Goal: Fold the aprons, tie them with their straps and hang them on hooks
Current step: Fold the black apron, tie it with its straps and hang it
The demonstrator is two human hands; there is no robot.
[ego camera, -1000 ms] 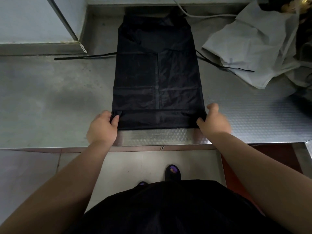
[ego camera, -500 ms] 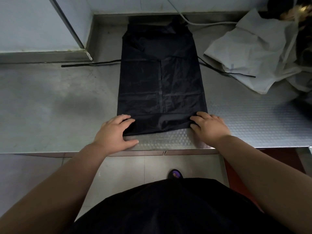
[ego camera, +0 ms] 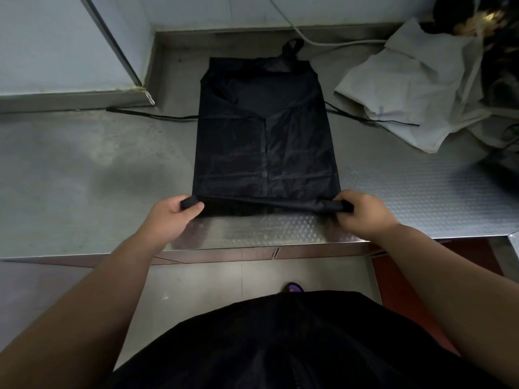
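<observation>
A black apron (ego camera: 266,136) lies flat on the steel counter (ego camera: 84,178), folded lengthwise into a long rectangle, its neck loop (ego camera: 292,47) at the far end. Its near hem is rolled into a thin tube. My left hand (ego camera: 171,214) grips the roll's left end and my right hand (ego camera: 362,211) grips its right end. One black strap (ego camera: 151,115) trails out to the left and another strap (ego camera: 373,120) runs right, onto the grey pile.
A crumpled light grey apron pile (ego camera: 415,88) lies at the back right beside dark clutter (ego camera: 488,29). A white cable (ego camera: 323,42) runs along the back wall. A raised white ledge (ego camera: 70,51) fills the back left. The counter's front edge (ego camera: 252,245) is just below my hands.
My hands went from pressing flat on the near hem to gripping it at both ends, and the hem is now rolled up a turn away from me. The view has tilted up.
</observation>
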